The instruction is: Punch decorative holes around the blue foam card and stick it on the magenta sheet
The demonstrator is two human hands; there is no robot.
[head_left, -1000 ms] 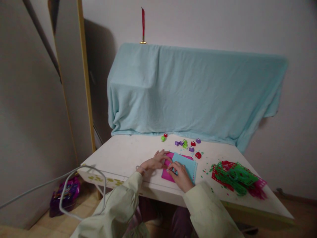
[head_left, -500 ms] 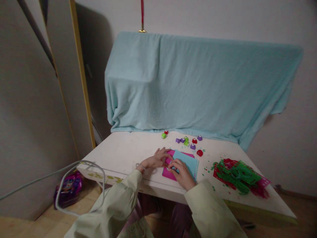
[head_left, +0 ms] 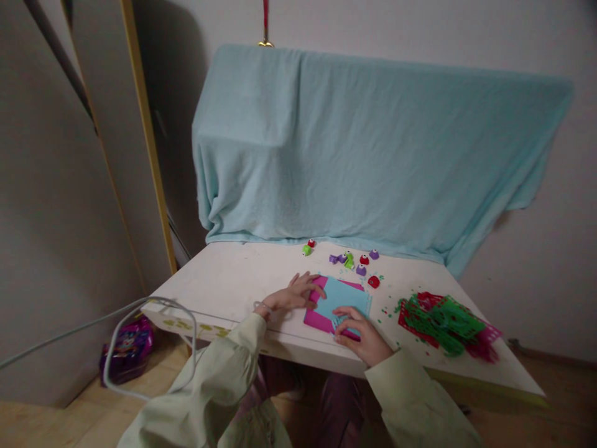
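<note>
resting on a white counter (head_left: pixel 224 286), both hands work at a small stack of paper. the left hand (head_left: pixel 291 294) lies flat, fingers spread, pressing the left edge of a pink sheet (head_left: pixel 317 319). the right hand (head_left: pixel 361 333) pinches the near edge of a light blue sheet (head_left: pixel 342 295) lying on the pink one. small coloured punches (head_left: pixel 354 261) sit just behind; red and green cut paper (head_left: pixel 443 320) lies to the right.

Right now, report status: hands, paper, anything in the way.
Left hand flat on pink sheet's left edge. Right hand at near edge of blue sheet; grip unclear. Small craft punches just beyond, cut-paper pile to the right.
</note>
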